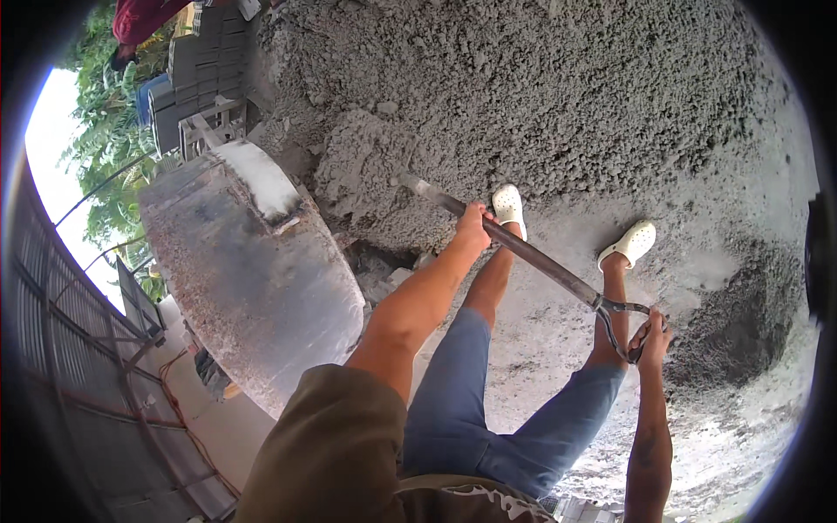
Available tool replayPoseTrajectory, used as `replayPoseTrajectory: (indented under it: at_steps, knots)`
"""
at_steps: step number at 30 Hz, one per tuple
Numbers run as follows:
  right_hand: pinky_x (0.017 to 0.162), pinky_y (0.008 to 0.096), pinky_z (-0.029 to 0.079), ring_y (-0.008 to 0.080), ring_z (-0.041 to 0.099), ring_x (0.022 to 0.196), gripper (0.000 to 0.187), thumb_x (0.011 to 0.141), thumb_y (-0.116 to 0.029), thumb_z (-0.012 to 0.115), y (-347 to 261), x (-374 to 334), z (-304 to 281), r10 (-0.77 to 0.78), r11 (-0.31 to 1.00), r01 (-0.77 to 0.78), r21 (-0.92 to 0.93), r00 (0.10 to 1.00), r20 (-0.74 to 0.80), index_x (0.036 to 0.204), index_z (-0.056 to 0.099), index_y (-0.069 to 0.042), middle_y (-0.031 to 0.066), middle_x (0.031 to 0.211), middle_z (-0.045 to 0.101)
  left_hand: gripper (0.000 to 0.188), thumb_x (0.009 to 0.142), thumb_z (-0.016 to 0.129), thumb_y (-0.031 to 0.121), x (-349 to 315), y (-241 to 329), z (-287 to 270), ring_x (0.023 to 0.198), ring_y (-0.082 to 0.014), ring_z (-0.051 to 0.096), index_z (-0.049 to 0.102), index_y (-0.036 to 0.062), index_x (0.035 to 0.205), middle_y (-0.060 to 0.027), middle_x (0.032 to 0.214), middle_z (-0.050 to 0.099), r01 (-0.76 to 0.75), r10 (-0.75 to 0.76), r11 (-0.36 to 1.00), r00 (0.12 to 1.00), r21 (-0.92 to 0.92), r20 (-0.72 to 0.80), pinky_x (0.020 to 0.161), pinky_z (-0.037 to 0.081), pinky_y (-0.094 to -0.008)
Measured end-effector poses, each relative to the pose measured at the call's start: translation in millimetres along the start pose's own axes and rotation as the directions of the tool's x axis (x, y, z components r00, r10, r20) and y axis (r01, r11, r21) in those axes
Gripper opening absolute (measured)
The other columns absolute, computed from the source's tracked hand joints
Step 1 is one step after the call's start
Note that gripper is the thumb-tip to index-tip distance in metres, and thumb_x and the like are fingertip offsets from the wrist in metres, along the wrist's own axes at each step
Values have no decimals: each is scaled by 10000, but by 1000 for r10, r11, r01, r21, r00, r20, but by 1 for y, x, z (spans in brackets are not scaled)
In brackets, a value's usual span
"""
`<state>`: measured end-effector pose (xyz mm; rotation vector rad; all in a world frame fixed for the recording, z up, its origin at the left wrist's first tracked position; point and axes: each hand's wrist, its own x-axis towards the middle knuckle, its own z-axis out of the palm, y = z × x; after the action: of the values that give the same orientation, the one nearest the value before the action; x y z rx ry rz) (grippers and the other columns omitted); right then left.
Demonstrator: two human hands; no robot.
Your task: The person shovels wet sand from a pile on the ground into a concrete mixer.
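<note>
Shovel (pixel 540 260) lies diagonally before you, its long axis running from the forked handle (pixel 624 307) at your right, forward and left into the gray mix (pixel 558 96). Your left hand (pixel 473 228), nearer the blade end, is wrapped around the shaft; your right hand (pixel 652 338) is closed on the handle. Mix covers the blade; its tilt cannot be determined. Note the rusted metal vessel (pixel 253 261) left of your left hand.

Grey blocks (pixel 214 65) stacked near green foliage (pixel 100 131); ribbed sheeting (pixel 70 327).
</note>
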<state>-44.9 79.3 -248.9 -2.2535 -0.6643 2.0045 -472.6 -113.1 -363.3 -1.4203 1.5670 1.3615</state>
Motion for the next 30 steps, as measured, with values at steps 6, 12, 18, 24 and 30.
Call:
replayPoseTrajectory:
  at_steps: [6,12,18,24,30]
  knots:
    - [315,323,395,174,421,304,469,889,-587,595,-14,-20,-128,471,882,-465,-82,850,236,668,525,-179,-5,433,443,172,777,729,148,-196,-38,94,577,-176,535,583,64,813,-30,716,549,-260,239,949,962,176,132,538,459,-337]
    - [324,268,339,112,406,359,443,918,-570,599,-50,-84,-165,316,943,-329,51,934,167,711,489,-194,-39,508,421,244,772,801,201,-349,-34,93,648,-161,570,600,81,840,-24,731,549,-370,284,925,825,88,489,602,499,-366]
    - [346,262,325,97,372,397,411,975,-488,557,-107,-231,-187,-298,926,321,197,945,-138,782,441,-144,-23,555,391,284,791,772,250,-337,-69,80,509,-152,494,524,116,758,-13,634,493,-61,71,997,978,-57,198,455,445,-332]
    - [337,354,449,226,491,393,379,958,-368,521,-154,-351,-270,-575,787,520,-333,814,-88,804,491,-23,128,508,486,165,836,683,104,-317,-143,67,473,-153,483,524,90,796,-27,628,485,236,-199,969,924,-78,325,416,429,-336]
    - [376,317,404,180,444,388,352,996,-337,469,-167,-366,10,-551,764,466,-447,831,-75,797,454,-47,78,512,437,153,846,641,106,-243,-30,27,502,-116,442,499,145,804,26,609,425,517,-415,841,806,-161,422,487,421,-313]
